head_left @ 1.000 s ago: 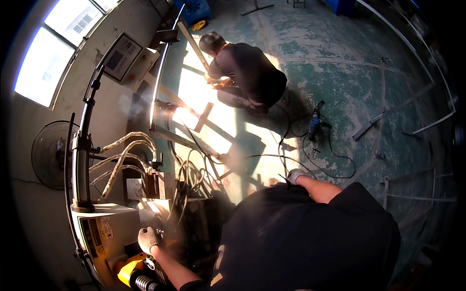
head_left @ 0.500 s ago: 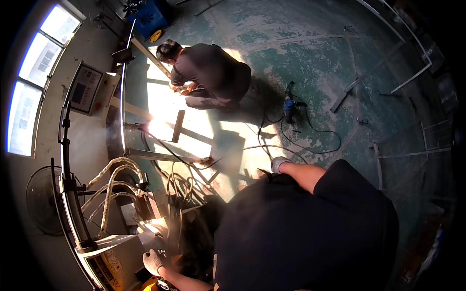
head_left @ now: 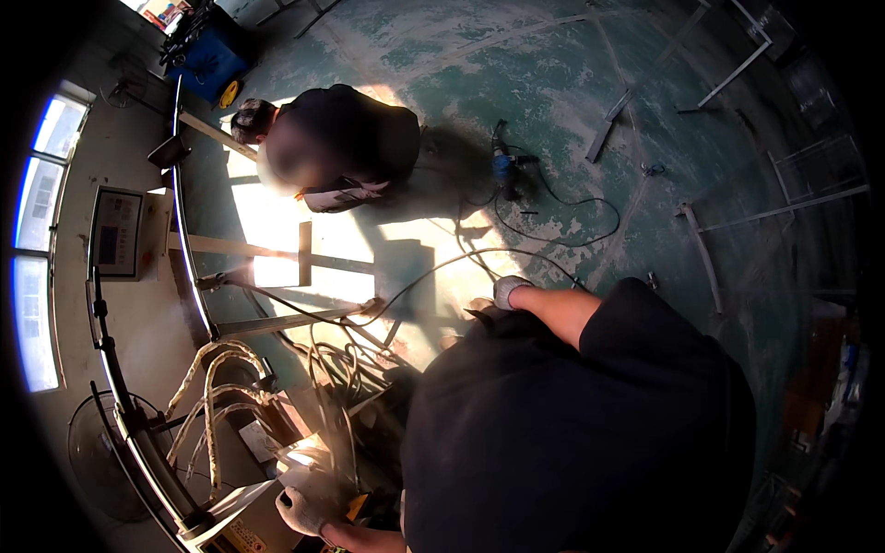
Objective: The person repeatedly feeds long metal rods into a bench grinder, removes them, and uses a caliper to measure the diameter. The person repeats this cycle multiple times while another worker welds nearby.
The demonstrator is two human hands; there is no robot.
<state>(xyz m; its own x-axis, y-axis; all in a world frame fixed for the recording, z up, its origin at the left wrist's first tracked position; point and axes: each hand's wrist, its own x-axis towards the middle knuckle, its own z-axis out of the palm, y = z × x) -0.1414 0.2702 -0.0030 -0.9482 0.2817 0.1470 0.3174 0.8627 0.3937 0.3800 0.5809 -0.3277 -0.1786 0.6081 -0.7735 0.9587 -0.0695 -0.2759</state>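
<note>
My left hand [head_left: 302, 511], in a grey knitted glove, is at the lower left with its fingers curled. It is beside a pale machine housing [head_left: 235, 516] and below thick wrapped cables [head_left: 210, 405]; anything inside the curl is hidden. My right hand [head_left: 505, 291], also gloved, appears closed in front of my dark shirt [head_left: 562, 433]. Its fingers mostly face away, so I cannot see what they hold, if anything. A thin black cable [head_left: 433, 267] passes just above it across the floor.
A co-worker [head_left: 336, 138] crouches by a metal frame [head_left: 277, 323] in bright sunlight. A blue corded power tool [head_left: 504, 170] lies right of them. Tangled cables [head_left: 346, 364] are ahead of me, a fan [head_left: 111, 442] and control box [head_left: 120, 232] at left.
The view has swung, moving the room's things leftward. My left hand has shifted slightly from the machine's bright part. The co-worker bends differently, hands now mostly hidden. My right hand remains by my shirt.
</note>
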